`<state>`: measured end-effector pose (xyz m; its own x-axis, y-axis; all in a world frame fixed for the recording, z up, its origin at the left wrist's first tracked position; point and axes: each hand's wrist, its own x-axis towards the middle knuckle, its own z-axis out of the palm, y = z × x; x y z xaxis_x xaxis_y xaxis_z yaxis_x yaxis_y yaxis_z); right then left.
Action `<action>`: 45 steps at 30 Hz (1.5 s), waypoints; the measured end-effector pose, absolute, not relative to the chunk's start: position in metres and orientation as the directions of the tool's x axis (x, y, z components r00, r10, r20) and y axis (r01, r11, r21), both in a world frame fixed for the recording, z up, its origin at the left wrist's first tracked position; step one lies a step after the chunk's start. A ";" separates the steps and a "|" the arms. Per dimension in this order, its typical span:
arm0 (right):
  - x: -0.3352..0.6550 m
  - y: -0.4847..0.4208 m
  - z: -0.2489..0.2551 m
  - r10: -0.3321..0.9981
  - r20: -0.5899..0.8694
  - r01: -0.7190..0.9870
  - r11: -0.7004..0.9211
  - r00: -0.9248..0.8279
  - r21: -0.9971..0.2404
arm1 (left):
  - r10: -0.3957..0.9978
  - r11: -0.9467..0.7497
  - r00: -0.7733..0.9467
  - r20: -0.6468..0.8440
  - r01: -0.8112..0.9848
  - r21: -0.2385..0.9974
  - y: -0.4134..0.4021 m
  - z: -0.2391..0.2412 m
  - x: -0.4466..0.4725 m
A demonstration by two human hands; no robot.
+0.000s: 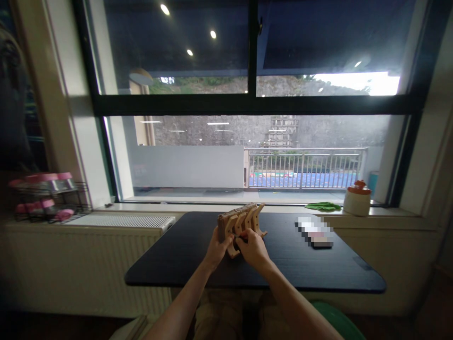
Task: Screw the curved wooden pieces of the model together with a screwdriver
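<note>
A wooden rack (244, 219) with a row of curved, hook-like prongs is held tilted above the middle of the dark table (170, 255). My left hand (217, 250) is closed around its left end, thumb on the near side. Between the prongs, the fingers of my right hand (254, 248) are bent and pinched together against the rack's front. Whatever lies between those fingertips is too small and covered to make out. The rack's back is hidden from view.
A blurred-out flat object (314, 231) lies on the table's right side. On the windowsill are a green cloth (322, 206) and a white jar with an orange lid (357, 200). A wire rack (53, 196) of pink-lidded containers stands left, by a radiator (88, 264). A green stool (332, 321) is below right.
</note>
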<state>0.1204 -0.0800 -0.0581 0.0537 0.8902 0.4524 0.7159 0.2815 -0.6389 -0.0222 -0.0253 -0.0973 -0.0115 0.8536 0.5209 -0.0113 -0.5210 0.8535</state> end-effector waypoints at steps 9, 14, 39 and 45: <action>0.113 -0.102 -0.044 0.848 0.528 0.792 0.351 -0.042 -0.500 | 0.859 -0.511 0.009 0.511 -0.028 0.859 -0.027 -0.098 -0.023; 0.111 -0.114 -0.037 0.809 0.567 0.923 0.324 -0.157 -0.207 | 0.861 -0.508 0.002 0.508 -0.020 0.861 -0.027 -0.098 -0.023; 0.120 -0.107 -0.035 0.740 0.613 0.936 0.353 -0.275 -0.006 | 0.858 -0.513 -0.006 0.513 -0.017 0.858 -0.024 -0.101 -0.023; 0.123 -0.099 -0.046 0.811 0.581 0.891 0.308 -0.063 -0.334 | 0.851 -0.524 0.010 0.525 -0.023 0.851 -0.022 -0.103 -0.023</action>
